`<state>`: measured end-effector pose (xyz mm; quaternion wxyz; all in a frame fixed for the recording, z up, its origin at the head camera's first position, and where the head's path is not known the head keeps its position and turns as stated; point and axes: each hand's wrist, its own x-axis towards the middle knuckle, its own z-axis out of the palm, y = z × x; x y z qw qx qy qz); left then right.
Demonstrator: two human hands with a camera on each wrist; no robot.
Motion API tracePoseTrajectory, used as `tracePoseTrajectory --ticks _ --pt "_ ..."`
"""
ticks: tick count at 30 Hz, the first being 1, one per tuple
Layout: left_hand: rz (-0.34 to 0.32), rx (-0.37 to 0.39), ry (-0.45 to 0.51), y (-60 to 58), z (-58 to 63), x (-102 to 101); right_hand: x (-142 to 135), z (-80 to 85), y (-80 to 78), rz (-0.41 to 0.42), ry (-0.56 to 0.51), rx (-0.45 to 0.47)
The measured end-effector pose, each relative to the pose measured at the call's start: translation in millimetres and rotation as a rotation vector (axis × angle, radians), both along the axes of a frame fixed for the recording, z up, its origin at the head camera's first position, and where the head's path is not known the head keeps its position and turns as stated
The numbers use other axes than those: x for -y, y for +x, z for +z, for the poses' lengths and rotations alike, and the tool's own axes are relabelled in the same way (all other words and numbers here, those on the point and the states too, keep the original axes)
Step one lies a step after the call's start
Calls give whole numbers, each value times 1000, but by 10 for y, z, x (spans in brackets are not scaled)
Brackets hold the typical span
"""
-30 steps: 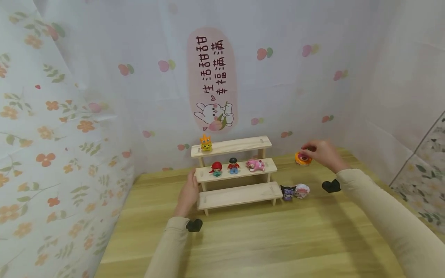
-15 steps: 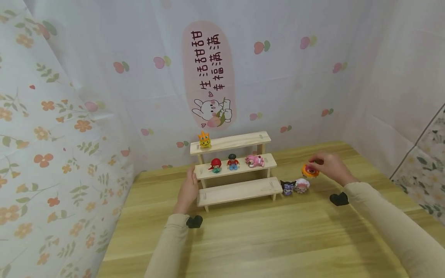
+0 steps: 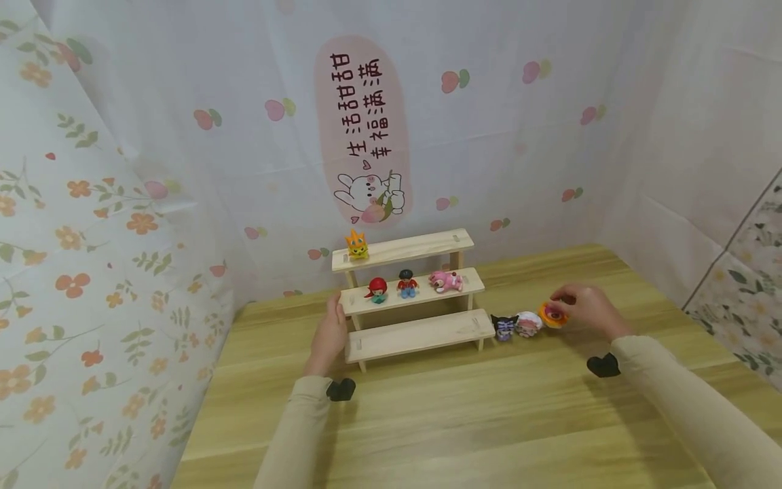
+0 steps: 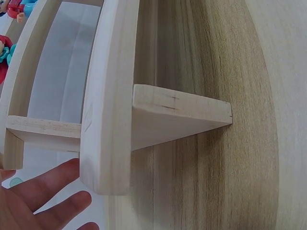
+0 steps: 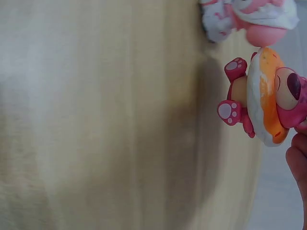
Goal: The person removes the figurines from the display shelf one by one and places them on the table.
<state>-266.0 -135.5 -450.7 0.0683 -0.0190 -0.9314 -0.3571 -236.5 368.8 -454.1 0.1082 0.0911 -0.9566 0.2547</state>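
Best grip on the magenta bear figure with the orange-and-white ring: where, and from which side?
Magenta bear figure: probably pinch its head, coming from above and the right, like the right hand. The head sticks out past the orange-and-white ring bulging round its waist; a white-and-pink figure sits close on its left.

Softly lit, shadowing the counter [image 3: 452,428] beneath the right sleeve [image 3: 690,401]; bowing the shelf [image 4: 108,120] in left wrist view, blurring wood grain in right.

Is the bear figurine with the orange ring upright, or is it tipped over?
About upright: the right hand holds the bear figurine at its head, feet toward the table.
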Motion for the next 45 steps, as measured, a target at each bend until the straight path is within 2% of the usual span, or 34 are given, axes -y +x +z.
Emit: tracePoseTrajectory --ticks 8,20,27,36,42,45 --pt "-5 -2 -2 14 -1 8 -22 -93 58 -20 -28 62" --pt "-6 -20 1 -27 -16 25 -15 -81 37 5 34 55" --pt "-19 -25 10 -3 9 24 14 -12 15 -2 47 48" --pt "-23 -39 23 16 2 23 108 145 -104 -7 -24 98" --pt "-11 -39 24 15 5 17 292 273 -257 22 39 37" --pt "-13 -41 22 16 12 14 400 364 -323 51 25 18"
